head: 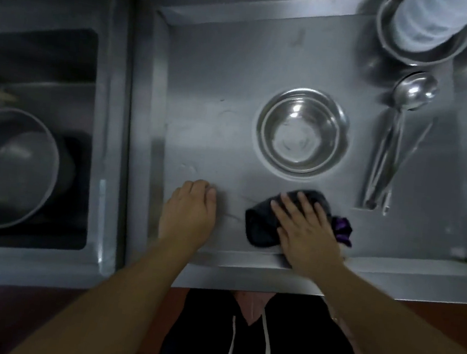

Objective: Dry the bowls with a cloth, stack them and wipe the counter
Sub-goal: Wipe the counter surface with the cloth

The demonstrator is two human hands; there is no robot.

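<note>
Nearest the viewer, the right hand (305,232) lies flat with straight, spread fingers on a dark cloth (261,226), pressing it against the steel counter (205,102) just inside the front edge; a purple fold of fabric (343,230) shows at its right. The left hand (190,209) rests beside it on the bare metal, fingers loosely bent under and holding nothing. The cloth appears soft, limp and light: it should bunch under a pinch and glide best under a flat palm, as here. Beyond the hands, at mid-counter, stand the stacked bowls (301,133), at least two nested rims showing, upright and with nothing in them but reflections. They look thin, stiff and light, probably slippery if damp; the rim is the likely place to grip, and the stack would likely slide on steel if nudged. To the right lie a ladle (414,90) and long utensils (383,163), side by side. Farther off, at the far right corner, another bowl (412,51) is partly covered by a pale sleeve (427,18); its contents cannot be seen. At the left, the sink (39,41) holds a large pot (11,168), seemingly empty.
</note>
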